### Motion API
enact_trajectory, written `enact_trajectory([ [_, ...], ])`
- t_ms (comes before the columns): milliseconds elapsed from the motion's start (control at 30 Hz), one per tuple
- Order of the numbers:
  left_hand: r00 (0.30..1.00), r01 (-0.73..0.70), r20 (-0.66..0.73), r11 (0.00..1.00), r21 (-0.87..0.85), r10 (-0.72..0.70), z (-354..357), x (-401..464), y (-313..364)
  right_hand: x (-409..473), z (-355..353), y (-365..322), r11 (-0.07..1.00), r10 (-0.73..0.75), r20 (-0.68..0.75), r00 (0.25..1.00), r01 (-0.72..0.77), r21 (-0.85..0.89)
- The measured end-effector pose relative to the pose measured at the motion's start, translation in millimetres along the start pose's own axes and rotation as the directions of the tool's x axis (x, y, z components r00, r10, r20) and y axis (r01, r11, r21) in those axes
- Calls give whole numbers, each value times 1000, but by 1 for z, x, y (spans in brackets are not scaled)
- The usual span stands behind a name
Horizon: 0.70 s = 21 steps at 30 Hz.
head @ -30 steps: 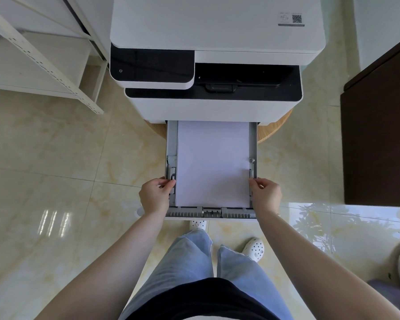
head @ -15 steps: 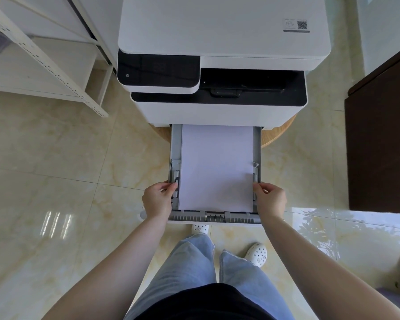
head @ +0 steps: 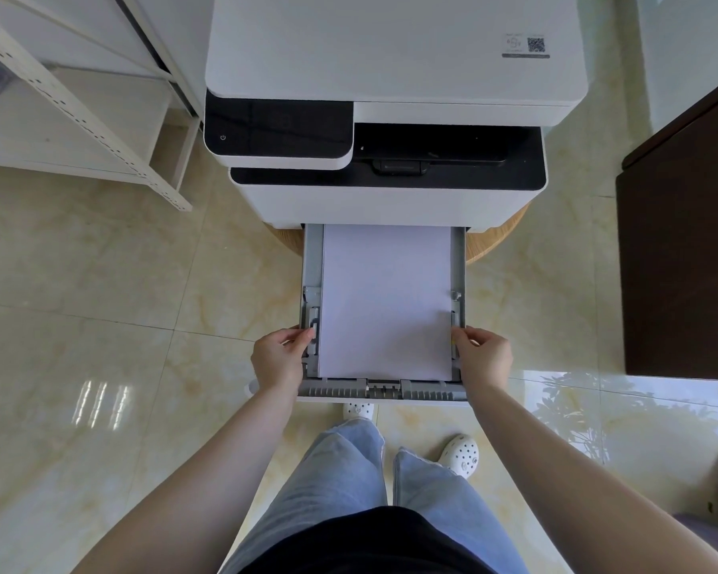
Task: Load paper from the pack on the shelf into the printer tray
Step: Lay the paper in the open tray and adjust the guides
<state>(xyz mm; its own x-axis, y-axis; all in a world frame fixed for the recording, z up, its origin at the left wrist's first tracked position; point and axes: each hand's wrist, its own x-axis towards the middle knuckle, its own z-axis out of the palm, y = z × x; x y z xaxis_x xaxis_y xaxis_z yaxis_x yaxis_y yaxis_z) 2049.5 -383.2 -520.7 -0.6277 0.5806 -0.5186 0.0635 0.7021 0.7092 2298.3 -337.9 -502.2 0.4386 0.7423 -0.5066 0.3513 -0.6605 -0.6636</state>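
Observation:
A white and black printer [head: 390, 76] stands on a round wooden stool. Its grey paper tray [head: 384, 392] is pulled out toward me. A stack of white paper [head: 386, 300] lies flat in the tray between the side guides. My left hand [head: 278, 360] grips the tray's left wall at the side guide, thumb and fingers pinched on it. On the tray's right wall, my right hand [head: 483, 360] holds the same way at the right guide. No paper pack is visible.
A white metal shelf unit [head: 79, 105] stands at the left, its visible shelf bare. A dark brown cabinet [head: 684, 250] fills the right side. Glossy beige floor tiles surround the printer. My legs and white clogs [head: 459, 453] are just below the tray.
Both hands stay on the tray's side walls. The printer and tray sit slightly lower and further right in the picture, so my head has shifted a little.

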Motion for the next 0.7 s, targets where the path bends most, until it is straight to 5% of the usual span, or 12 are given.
enact_trajectory([
  [700,998,64,-26,998,-20,-64,3,-4,6,-2,1,-3,998,46,10,999,-46,36],
])
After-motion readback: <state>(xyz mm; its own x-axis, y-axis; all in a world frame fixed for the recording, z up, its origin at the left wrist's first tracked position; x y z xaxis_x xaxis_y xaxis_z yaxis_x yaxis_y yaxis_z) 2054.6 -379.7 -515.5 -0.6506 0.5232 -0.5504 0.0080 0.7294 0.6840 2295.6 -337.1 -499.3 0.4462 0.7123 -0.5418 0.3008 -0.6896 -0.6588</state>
